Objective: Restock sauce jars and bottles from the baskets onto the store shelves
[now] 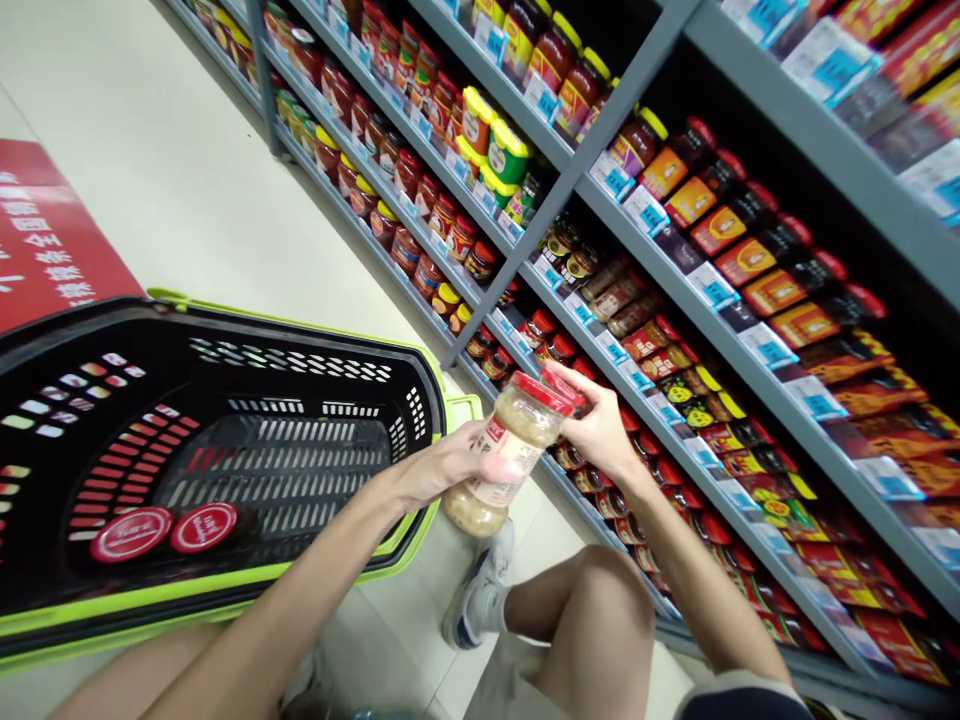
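My left hand [469, 455] is wrapped round a glass jar [521, 430] of pale, chunky sauce with a cream label and a red lid. The jar tilts above the floor between the basket and the shelves. My right hand [600, 420] closes its fingers on a red lid [564, 382] just behind that jar's own lid. It looks like a second jar, mostly hidden. Left of my hands stands a black shopping basket [300, 560] with a lime-green rim. Two jars with red lids, a left one [131, 533] and a right one [204, 527], are in its near side.
Grey shelving [577, 165] runs diagonally along the right, packed with jars, bottles and packets behind price tags. A red floor banner [60, 225] lies beyond the basket on pale tiles. My bent knee [607, 600] and a shoe [480, 590] are below my hands.
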`<state>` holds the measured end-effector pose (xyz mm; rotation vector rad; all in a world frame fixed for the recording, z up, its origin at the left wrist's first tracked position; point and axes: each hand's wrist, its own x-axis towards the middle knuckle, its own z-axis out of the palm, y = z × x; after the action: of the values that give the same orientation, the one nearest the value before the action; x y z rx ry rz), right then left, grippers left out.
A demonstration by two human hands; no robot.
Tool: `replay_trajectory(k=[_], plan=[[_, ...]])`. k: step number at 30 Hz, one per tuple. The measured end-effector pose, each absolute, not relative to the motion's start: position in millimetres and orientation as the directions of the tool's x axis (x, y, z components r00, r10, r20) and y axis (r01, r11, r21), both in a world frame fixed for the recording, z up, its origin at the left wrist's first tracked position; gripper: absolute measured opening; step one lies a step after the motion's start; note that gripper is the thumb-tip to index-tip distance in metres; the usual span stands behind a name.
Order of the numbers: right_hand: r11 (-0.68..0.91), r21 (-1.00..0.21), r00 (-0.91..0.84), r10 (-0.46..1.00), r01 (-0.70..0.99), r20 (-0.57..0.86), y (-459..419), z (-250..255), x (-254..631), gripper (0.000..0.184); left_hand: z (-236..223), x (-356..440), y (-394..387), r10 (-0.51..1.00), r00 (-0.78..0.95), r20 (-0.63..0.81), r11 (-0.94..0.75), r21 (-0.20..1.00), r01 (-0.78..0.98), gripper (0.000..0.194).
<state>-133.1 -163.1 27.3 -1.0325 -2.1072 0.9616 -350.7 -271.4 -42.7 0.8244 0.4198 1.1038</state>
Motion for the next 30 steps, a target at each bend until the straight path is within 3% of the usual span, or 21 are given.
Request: replay_trajectory(k=[2,6,10,15,18,21,23,25,27,28,30], plan=[[0.371,-0.85,-0.537,0.834,0.373,0.129,-159.3,33.4,-143.1,0.076,-40.4,-350.5,-270.8,0.891,0.441,0.103,0.205,0.778,-0.594,0.047],[0.258,-0.882,-0.526,0.851,0.395,0.013,-153.1,38.0,-160.8,0.078,-39.5,-351.7,-264.0,0.932,0.334,0.14,0.072,0.832,-0.551,0.051],[0.111,-0.878,-0.549,0.815,0.466,-0.188,-152.7,35.8,-176.1,0.069,-45.7,-356.3,-259.6,0.923,0.365,0.12,0.134,0.79,-0.599,0.056],[0.105,-0.901,-0.607,0.771,0.421,-0.194,-161.5,36.6,-193.7,0.066,-51.6,-361.8,-263.5,0.921,0.383,0.068,0.254,0.64,-0.725,0.061],[0.101,-0.916,-0.623,0.761,0.388,-0.18,-163.1,37.7,-197.8,0.076,-47.7,-364.6,-265.3,0.943,0.332,0.004,0.266,0.59,-0.762,0.064],[0.163,-0.87,-0.578,0.801,0.466,-0.159,-140.3,36.7,-192.4,0.085,-41.1,-366.5,-265.4,0.966,0.253,-0.046,0.237,0.546,-0.803,0.066],[0.271,-0.754,-0.469,0.882,0.599,-0.056,-103.6,36.7,-181.8,0.082,-37.7,-367.1,-265.3,0.976,0.212,-0.054,0.209,0.519,-0.829,0.064],[0.375,-0.498,-0.314,0.927,0.782,0.205,-53.5,39.6,-166.4,0.068,-36.1,-367.2,-265.3,0.979,0.194,-0.056,0.195,0.501,-0.843,0.062],[0.303,-0.182,-0.184,0.858,0.936,0.48,-0.5,46.1,-148.9,0.06,-36.0,-367.0,-265.5,0.979,0.198,-0.057,0.201,0.48,-0.854,0.061],[0.228,-0.064,-0.158,0.827,0.972,0.54,23.5,50.4,-140.8,0.061,-36.2,-367.0,-265.6,0.977,0.208,-0.054,0.209,0.465,-0.86,0.061],[0.104,0.056,-0.118,0.821,0.993,0.558,62.0,59.1,-127.7,0.061,-36.9,-367.1,-265.8,0.97,0.239,-0.043,0.234,0.434,-0.87,0.063]])
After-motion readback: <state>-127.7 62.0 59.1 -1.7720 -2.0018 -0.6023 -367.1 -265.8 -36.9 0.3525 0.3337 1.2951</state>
